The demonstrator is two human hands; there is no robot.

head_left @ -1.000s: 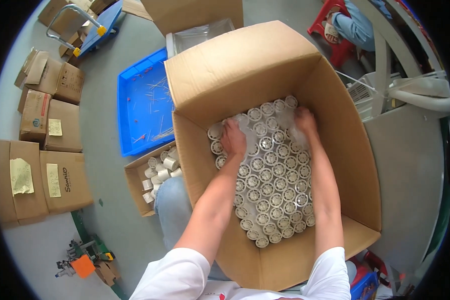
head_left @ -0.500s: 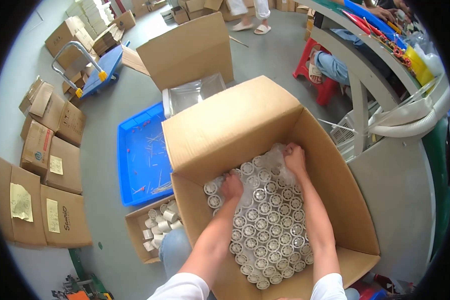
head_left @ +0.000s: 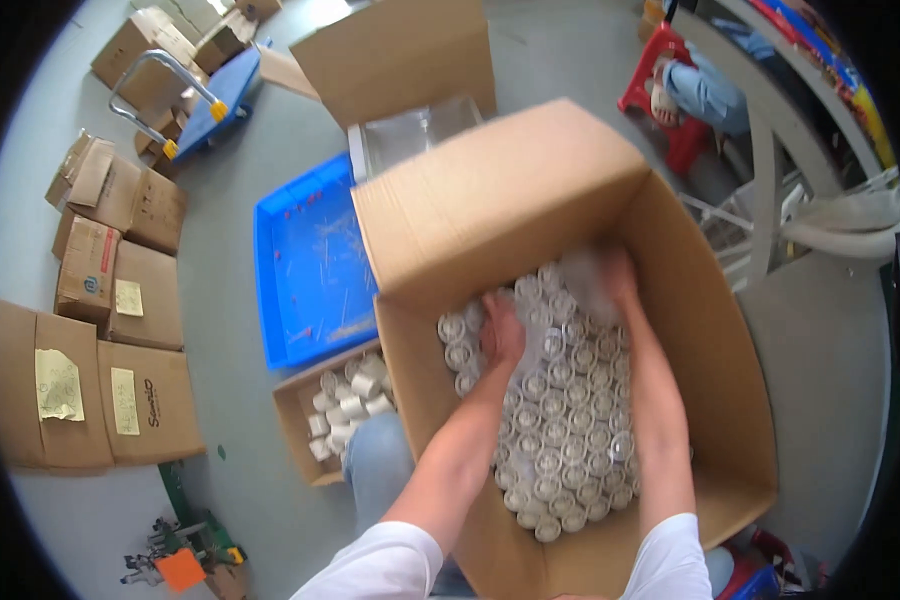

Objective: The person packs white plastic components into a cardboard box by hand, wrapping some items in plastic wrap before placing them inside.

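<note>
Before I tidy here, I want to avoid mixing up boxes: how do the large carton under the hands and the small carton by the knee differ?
The large carton is deep; the small carton is shallow.
The large carton's round pieces sit close-packed, ends up; the small carton's white pieces lie jumbled.
Both are open, brown cardboard and hold pale, round-ended pieces.
</note>
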